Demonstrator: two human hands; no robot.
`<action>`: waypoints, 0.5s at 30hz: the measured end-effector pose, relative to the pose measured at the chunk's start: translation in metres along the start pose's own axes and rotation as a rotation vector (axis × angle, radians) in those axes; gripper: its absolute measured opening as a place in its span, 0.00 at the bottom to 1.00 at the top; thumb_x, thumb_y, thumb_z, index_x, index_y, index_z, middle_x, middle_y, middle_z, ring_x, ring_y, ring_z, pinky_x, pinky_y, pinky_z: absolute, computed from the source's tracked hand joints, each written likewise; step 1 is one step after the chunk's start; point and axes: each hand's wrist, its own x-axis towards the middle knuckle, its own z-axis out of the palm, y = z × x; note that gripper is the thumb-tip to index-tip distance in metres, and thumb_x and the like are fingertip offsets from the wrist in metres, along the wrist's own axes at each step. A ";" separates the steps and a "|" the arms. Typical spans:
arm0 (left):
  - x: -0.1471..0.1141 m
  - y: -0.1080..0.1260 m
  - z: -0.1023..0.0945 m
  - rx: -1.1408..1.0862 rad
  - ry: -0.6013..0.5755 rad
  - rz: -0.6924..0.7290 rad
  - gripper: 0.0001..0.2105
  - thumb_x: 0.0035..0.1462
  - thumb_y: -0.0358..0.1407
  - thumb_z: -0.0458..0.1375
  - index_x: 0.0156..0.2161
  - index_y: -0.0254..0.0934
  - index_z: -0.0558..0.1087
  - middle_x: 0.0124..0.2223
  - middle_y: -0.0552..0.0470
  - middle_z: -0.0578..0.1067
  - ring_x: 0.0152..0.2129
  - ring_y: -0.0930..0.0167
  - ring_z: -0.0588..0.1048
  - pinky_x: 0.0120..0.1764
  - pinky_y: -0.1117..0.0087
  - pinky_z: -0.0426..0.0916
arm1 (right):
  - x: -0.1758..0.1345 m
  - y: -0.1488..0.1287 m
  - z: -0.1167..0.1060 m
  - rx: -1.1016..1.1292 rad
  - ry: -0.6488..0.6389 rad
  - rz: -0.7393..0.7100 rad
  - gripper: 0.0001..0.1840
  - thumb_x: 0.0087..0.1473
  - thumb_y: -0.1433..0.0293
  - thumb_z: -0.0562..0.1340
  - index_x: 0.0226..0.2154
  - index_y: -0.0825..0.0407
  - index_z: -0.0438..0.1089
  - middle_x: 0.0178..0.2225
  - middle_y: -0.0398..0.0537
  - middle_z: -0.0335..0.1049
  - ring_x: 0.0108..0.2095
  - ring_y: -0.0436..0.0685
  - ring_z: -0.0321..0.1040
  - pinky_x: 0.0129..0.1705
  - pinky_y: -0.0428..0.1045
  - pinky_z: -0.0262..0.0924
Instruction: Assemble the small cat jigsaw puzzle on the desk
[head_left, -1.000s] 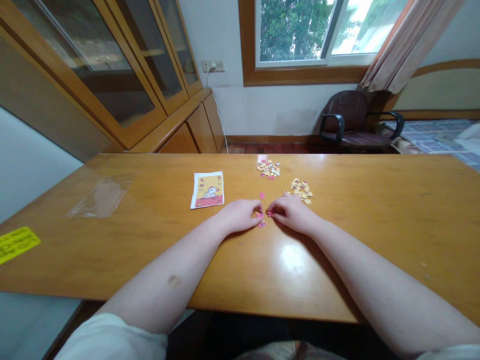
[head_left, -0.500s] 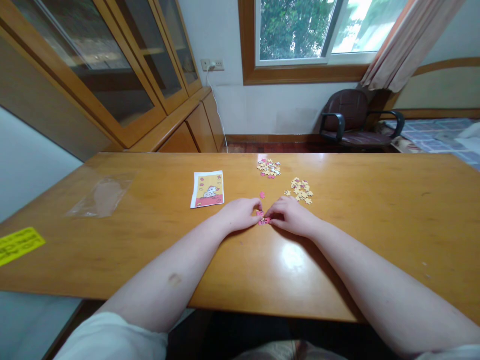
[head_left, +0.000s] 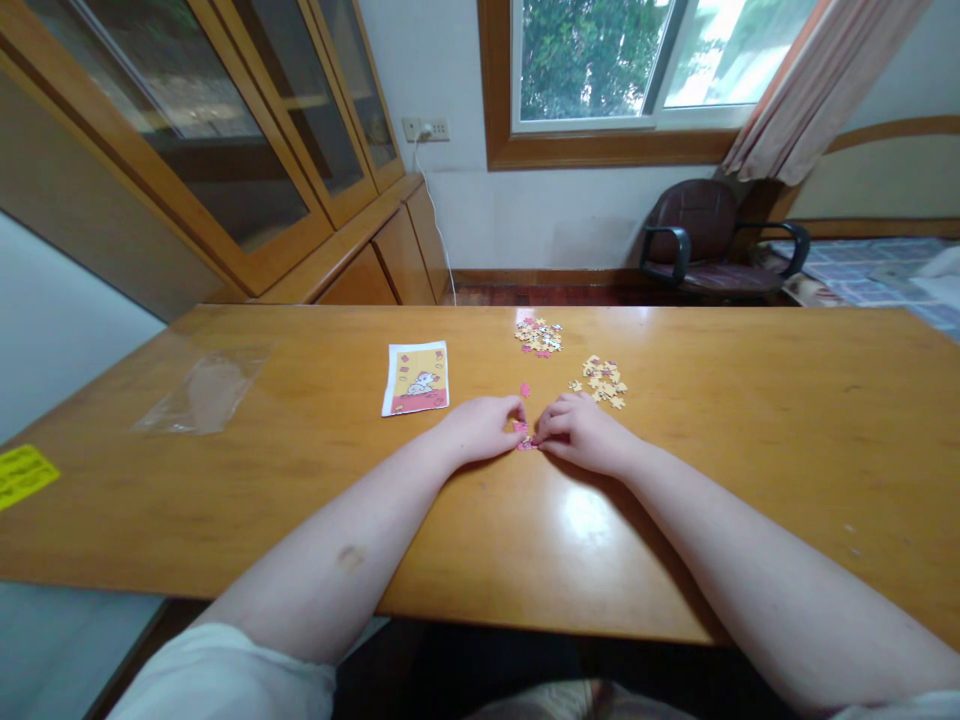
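Close together over the middle of the table, my hands work at a small cluster of pink jigsaw puzzle pieces (head_left: pixel 523 445). My left hand (head_left: pixel 484 428) has thumb and fingers closed at the cluster's left side, on a pink piece. From the right, my right hand (head_left: pixel 583 432) pinches at the cluster's right edge, its fingertips partly covering the piece there. A single pink puzzle piece (head_left: pixel 525 390) lies just beyond my hands. Further off are a mixed pile of pieces (head_left: pixel 538 337) and a pile of yellow pieces (head_left: pixel 604 381).
A picture card (head_left: pixel 417 379) with a white animal on yellow and pink lies left of my hands. Further left are a clear plastic bag (head_left: pixel 202 395) and a yellow label (head_left: pixel 26 475). Beyond the wooden table (head_left: pixel 750 400) stands an armchair (head_left: pixel 694 235).
My right hand's fingers have shifted slightly at the cluster, covering more of its right piece. My left hand stays in place. The yellow label at the left edge has shifted left.
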 end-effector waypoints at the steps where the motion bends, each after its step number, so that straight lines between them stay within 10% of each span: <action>1: 0.000 0.000 0.000 0.001 0.000 0.002 0.14 0.55 0.45 0.54 0.43 0.42 0.71 0.38 0.50 0.78 0.33 0.65 0.76 0.31 0.70 0.64 | 0.000 0.000 0.000 -0.003 0.000 -0.002 0.05 0.54 0.68 0.64 0.31 0.45 0.78 0.35 0.46 0.76 0.38 0.55 0.64 0.43 0.52 0.51; 15: 0.003 -0.003 0.005 0.014 0.170 -0.046 0.13 0.58 0.41 0.52 0.46 0.39 0.68 0.42 0.47 0.76 0.39 0.65 0.74 0.43 0.65 0.67 | 0.001 0.002 -0.007 -0.015 0.088 0.088 0.10 0.58 0.66 0.59 0.33 0.50 0.76 0.34 0.47 0.75 0.37 0.54 0.67 0.43 0.51 0.54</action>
